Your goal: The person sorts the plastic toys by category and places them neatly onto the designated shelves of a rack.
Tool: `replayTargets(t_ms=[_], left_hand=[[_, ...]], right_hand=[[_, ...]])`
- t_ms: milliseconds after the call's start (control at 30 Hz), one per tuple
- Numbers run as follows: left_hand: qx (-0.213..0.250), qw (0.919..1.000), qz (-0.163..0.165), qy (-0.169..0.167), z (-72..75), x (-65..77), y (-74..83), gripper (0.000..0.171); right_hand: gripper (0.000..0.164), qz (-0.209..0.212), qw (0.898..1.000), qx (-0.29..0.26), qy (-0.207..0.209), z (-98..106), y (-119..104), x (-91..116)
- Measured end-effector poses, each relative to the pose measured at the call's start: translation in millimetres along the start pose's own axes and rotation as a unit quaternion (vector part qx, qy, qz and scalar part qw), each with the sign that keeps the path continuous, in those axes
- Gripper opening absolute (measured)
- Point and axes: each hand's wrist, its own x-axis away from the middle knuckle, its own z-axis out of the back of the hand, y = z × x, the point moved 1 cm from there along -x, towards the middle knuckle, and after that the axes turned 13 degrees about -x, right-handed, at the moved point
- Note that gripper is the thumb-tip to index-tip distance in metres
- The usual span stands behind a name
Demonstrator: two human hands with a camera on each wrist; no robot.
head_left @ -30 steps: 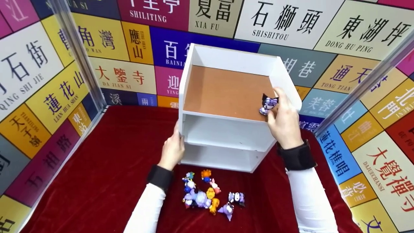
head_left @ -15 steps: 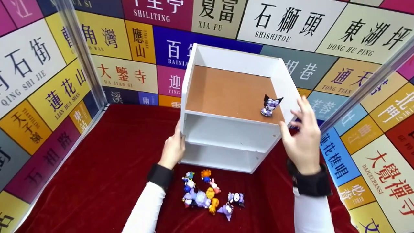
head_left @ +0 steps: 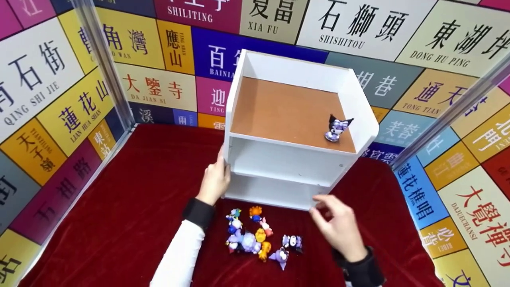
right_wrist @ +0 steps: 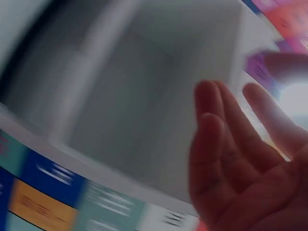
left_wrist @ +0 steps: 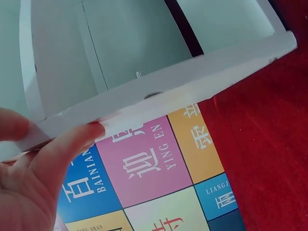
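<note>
While the left hand (head_left: 215, 181) grips the white shelf unit (head_left: 287, 109) and the right hand (head_left: 338, 225), fingers loosely bent, hovers before it, a black-eared, purple-bowed Kuromi figurine (head_left: 337, 128) tops it.

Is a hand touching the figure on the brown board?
No, the figure stands apart, left hand gripping the cabinet, right hand lower down.

Back wall (head_left: 271, 32), left wall (head_left: 44, 99) and right wall (head_left: 474, 159) all multicolour blocks with Chinese characters and romanised names, shiny left corner post (head_left: 106, 67) and right corner post (head_left: 438, 122), dark red cloth (head_left: 159, 179) below, bright glare (right_wrist: 294, 101) in right wrist view.
</note>
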Motion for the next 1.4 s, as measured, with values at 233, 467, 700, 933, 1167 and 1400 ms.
replayTargets(t_ms=[233,467,700,933,1167,1400], left_hand=[[0.0,0.9996,-0.013,0.024,0.4,-3.5,2.5,0.063],[0.008,0.9997,0.003,0.021,0.5,-2.4,-1.5,0.063],[0.015,0.9998,0.0,0.015,1.5,-2.2,-1.9,0.064],[0.012,0.9999,0.0,0.009,2.5,-1.0,-2.5,0.064],[0.012,0.9999,-0.003,0.01,3.0,-1.4,-2.8,0.065],[0.002,1.0,-0.002,0.005,1.7,-0.5,-2.9,0.065]], right_hand=[[0.031,-0.15,0.981,0.07,-0.096,-38,40,42],[0.039,-0.203,0.95,0.089,-0.218,-67,56,69],[0.04,-0.201,0.947,0.104,-0.226,-74,60,74],[0.041,-0.203,0.944,0.121,-0.232,-77,63,77],[0.043,-0.205,0.943,0.128,-0.229,-80,64,79],[0.045,-0.18,0.947,0.152,-0.22,-84,66,84]])
